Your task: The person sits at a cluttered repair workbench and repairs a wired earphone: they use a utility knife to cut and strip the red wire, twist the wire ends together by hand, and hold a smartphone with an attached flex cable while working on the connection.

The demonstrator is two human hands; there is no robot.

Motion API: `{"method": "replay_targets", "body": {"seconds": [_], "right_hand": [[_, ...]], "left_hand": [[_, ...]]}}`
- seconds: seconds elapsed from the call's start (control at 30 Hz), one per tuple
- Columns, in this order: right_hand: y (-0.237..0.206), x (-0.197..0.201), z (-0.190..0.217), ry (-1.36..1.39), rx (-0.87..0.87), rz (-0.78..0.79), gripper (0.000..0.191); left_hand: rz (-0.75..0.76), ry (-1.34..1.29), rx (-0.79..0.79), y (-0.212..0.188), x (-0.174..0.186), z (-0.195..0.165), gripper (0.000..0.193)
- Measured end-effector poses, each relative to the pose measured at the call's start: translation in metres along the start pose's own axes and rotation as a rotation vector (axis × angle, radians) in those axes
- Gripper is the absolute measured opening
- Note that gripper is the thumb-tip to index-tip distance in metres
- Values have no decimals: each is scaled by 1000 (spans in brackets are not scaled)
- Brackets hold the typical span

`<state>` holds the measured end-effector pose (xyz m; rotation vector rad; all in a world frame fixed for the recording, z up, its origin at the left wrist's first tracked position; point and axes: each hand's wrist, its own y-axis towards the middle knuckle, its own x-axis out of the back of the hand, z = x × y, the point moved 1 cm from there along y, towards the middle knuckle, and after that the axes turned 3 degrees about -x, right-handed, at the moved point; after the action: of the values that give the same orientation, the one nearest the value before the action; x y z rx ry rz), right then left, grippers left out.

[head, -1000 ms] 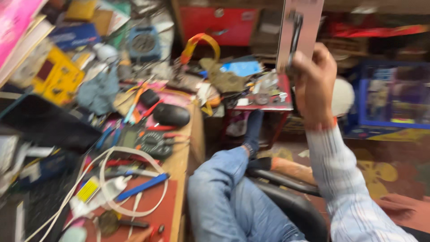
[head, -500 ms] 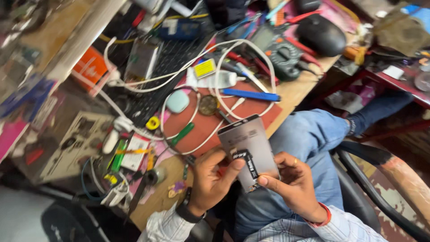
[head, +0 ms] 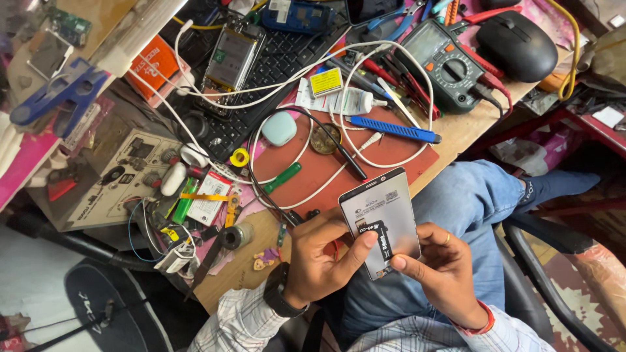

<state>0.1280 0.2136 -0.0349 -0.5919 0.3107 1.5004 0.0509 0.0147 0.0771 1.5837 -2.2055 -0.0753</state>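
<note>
Hidden: lower edge of the phone screen panel point(head: 380, 218) sits behind my fingers; its front face is turned away from view.
Panel look: flat grey-white rectangle, back side up, a short black flex strip near its lower middle, small dark label near the top corner.
Panel position: held over my lap, just off the bench point(head: 469, 127) edge, below the red work mat point(head: 391, 153).
Left hand point(head: 319, 254): grip pinching the panel, thumb on the flex strip.
Right hand point(head: 440, 267): grip pinching the panel's lower right edge.
Counts: one panel, one multimeter point(head: 443, 62), one black mouse point(head: 516, 44), one blue utility knife point(head: 393, 130).
</note>
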Motion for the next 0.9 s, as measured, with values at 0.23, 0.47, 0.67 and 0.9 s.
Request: {"method": "replay_targets", "body": {"seconds": [0.23,0.47,0.67,0.9], "right_hand": [[2,1,0,39,-30,14,31],[3,3,-2,40,-37,25,30],[4,4,-4,68,-82,26,34],[5,6,-8,95,-87,12,32]], "left_hand": [[-31,-4,-24,-1,-5,0,10],[-27,-23,-9,-3,-5,2,11],[-38,18,2,-3,-4,1,12],[-53,73,-4,-3,-5,1,11]]}}
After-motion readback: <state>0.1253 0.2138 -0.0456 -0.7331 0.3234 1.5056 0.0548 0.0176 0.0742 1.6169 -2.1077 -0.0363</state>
